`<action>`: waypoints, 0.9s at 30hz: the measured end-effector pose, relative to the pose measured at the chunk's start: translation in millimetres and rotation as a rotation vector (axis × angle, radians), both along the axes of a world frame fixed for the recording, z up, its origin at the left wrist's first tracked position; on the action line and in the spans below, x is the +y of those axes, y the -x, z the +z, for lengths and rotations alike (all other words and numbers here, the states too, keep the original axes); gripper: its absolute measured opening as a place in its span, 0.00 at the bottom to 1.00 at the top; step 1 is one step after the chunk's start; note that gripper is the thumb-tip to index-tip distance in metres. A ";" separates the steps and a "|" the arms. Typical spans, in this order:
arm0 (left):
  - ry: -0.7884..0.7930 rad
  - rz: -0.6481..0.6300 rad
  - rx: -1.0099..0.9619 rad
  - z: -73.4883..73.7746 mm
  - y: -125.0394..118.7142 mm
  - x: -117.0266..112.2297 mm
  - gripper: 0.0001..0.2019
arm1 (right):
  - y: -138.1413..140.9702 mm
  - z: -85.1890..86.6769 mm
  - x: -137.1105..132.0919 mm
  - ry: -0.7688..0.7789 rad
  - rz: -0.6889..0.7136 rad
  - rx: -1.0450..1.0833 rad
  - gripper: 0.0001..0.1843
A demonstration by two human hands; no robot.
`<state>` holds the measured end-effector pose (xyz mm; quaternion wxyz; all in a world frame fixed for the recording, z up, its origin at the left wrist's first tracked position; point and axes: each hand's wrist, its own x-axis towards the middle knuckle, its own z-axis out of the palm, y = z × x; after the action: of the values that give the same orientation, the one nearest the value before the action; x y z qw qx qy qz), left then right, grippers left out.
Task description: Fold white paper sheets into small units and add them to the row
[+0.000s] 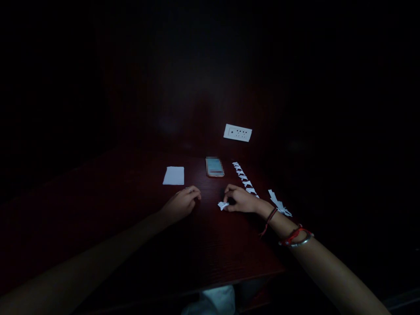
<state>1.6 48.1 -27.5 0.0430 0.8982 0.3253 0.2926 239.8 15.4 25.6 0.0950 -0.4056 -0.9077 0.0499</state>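
**Dim desk, tiny paper bits, both hands down**

Pretty dark shot, but here's what's visible. The right hand [241, 200] rests on the dark red desk [210, 245], and its grip is pinched on a small folded paper piece [223, 204]. The white scrap pokes out from the fingertips on the side facing the other hand, low against the wood. The left hand [182, 203] lies just across from it, fingers loosely curled with a ring showing. I honestly can't tell if its grip has anything in it, it's too dim.

Right behind the right hand, a row of folded paper pieces [244, 178] runs diagonally away across the desk. A second little cluster of folded pieces [278, 203] sits beside the right wrist, which wears a red thread and a metal bangle [297, 236].

Farther back, a white paper sheet [173, 175] lies flat beyond the left hand, with a phone [215, 166] just beside it. A white socket plate [237, 132] sits behind the phone.
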 end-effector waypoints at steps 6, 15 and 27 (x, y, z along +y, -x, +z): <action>-0.095 -0.066 0.126 4.6 -14.6 -14.8 0.13 | -59.1 21.0 -12.2 -0.041 -0.122 -0.030 0.11; -0.113 -0.163 0.128 0.5 -96.0 -20.3 0.11 | -116.5 5.0 -23.5 -0.012 -0.223 -0.134 0.12; -0.118 -0.132 0.136 0.3 -127.5 -9.6 0.09 | -118.7 -5.9 -23.1 -0.004 -0.268 -0.159 0.12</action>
<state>129.1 38.5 -27.2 -0.0130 0.9364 0.2498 0.2461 358.5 -7.7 19.8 0.0297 -0.5256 -0.8502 0.0025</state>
